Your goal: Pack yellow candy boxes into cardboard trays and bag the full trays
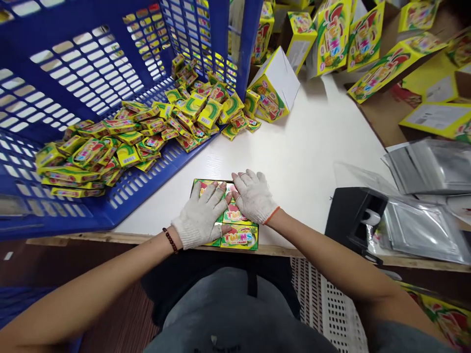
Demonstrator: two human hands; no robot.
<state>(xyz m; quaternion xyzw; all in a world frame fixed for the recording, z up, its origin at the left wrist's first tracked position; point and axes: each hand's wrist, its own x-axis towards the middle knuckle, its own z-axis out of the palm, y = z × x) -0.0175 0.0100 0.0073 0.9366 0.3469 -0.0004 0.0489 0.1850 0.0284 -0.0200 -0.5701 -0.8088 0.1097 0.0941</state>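
Observation:
Several small green and yellow boxes point(241, 238) lie flat in a block at the front edge of the white table. My left hand point(200, 213), in a white glove with bare fingertips, rests on the left part of the block, its fingers spread. Over the upper right part lies my right hand point(253, 196), gloved the same way, fingers stretched out and slightly apart. Both palms face down, and the hands hide much of the boxes beneath them. The lower right box shows almost whole.
A blue crate point(140, 196) on the left holds a heap of small boxes point(88, 152). Larger yellow boxes point(333, 37) stand at the back right. A black tape dispenser point(349, 215) and clear plastic packs point(423, 225) lie on the right of the white table point(294, 157).

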